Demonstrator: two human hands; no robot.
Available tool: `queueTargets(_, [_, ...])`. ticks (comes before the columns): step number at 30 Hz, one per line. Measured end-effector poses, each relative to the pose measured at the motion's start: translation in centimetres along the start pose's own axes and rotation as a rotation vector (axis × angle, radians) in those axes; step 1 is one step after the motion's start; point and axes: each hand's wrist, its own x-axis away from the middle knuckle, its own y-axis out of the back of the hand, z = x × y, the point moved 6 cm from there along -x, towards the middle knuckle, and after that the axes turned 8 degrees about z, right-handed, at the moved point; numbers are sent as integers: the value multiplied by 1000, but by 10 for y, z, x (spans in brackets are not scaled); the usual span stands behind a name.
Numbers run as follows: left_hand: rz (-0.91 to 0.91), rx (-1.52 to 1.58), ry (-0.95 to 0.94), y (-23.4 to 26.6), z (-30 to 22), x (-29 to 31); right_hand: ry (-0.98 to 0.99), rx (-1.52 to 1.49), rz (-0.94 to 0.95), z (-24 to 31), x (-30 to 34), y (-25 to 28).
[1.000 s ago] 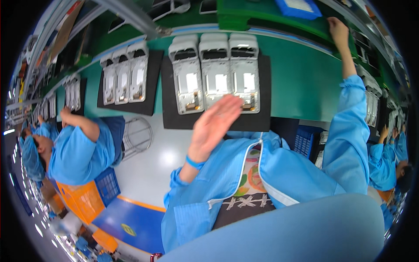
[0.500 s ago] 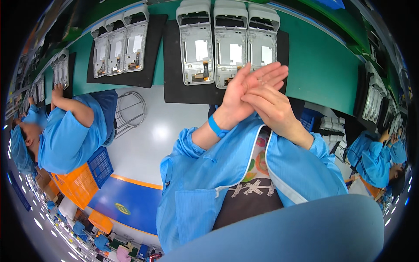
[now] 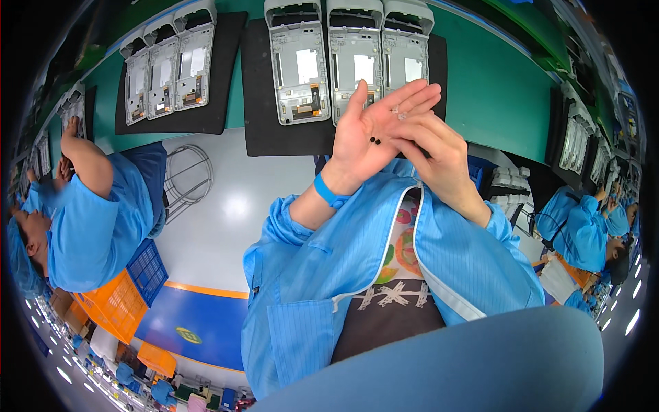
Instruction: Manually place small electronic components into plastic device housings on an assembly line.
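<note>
My left hand (image 3: 358, 141) lies palm up with its fingers stretched out, a blue band (image 3: 329, 192) round its wrist. Two tiny black round pieces (image 3: 375, 140) rest on its palm. Small clear pieces (image 3: 399, 113) lie on its fingers; their kind is too small to tell. My right hand (image 3: 439, 151) reaches over from the right, its fingertips at the left fingers beside the clear pieces. A gap shows between its thumb and fingers, and I see nothing held in them. Beyond both hands stand grey-white device housings (image 3: 300, 75) on a black mat (image 3: 281, 141).
More housings (image 3: 192, 65) lie on another black mat (image 3: 223, 82) at the left of the green bench (image 3: 494, 96). A co-worker (image 3: 96, 213) sits at left, near a wire stool (image 3: 189, 175) and an orange crate (image 3: 113, 305). Further people (image 3: 580, 230) work at right.
My right hand has drawn back from my left palm toward its fingers, uncovering the black pieces. The left hand has turned further open. The view has shifted slightly.
</note>
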Motion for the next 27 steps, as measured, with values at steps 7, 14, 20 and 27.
queueTargets(7, [-8, -28, -12, -2, -1, 5, 116, 133, 17, 9, -6, -14])
queueTargets(14, [3, -229, -151, 3, -7, 7, -10, 119, 39, 5, -2, -25])
queueTargets(20, [2, -247, -185, 2, -8, 11, -77, 49, 84, 6, -1, -31])
queueTargets(27, [-24, -331, -169, 7, -11, 18, -131, -26, 196, 6, -6, -34])
